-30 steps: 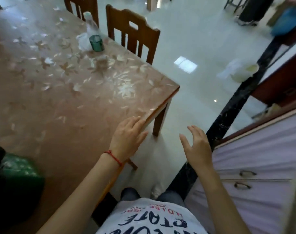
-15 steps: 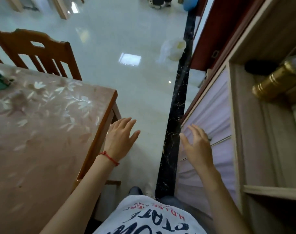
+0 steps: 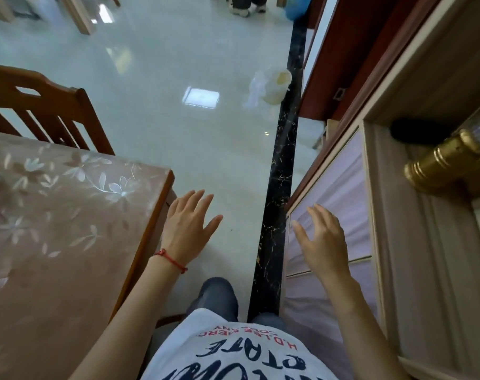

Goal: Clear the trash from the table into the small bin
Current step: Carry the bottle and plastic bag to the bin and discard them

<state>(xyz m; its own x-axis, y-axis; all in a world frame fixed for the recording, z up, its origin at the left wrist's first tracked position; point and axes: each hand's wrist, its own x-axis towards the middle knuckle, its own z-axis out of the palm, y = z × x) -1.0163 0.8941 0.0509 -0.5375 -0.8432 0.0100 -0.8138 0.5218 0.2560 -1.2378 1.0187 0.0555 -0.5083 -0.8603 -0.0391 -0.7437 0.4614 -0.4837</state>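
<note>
Both hands are held out in front of the body, well apart from each other, fingers spread and loose, and neither one grips anything. The left hand (image 3: 188, 226) hangs palm down just beside the corner of the table (image 3: 55, 242), over the pale floor (image 3: 164, 105); whether it touches the table's wooden edge cannot be told. A thin red cord (image 3: 170, 260) circles its wrist. The right hand (image 3: 322, 242) hovers in front of the lilac drawer fronts of a cabinet (image 3: 343, 187) that runs along the right side.

Between the arms, lower down, show a white T-shirt (image 3: 233, 352) with dark lettering and the knees of dark trousers (image 3: 216, 294). A black marbled strip (image 3: 277, 187) in the floor runs straight ahead from the knees, along the foot of the cabinet.

The table carries a clear cover printed with pale flowers, and the part in view holds no trash. A wooden chair (image 3: 41, 111) stands tucked against its far side. On an open shelf of the cabinet, at the right, lies a gold-capped bottle (image 3: 441, 163).

The small bin (image 3: 275, 86), pale and lined with a thin white bag, stands on the floor well ahead, touching or just beside the black strip. Farther off, at the top edge, are someone's shoes (image 3: 245, 10) and a blue bag (image 3: 295, 6).
</note>
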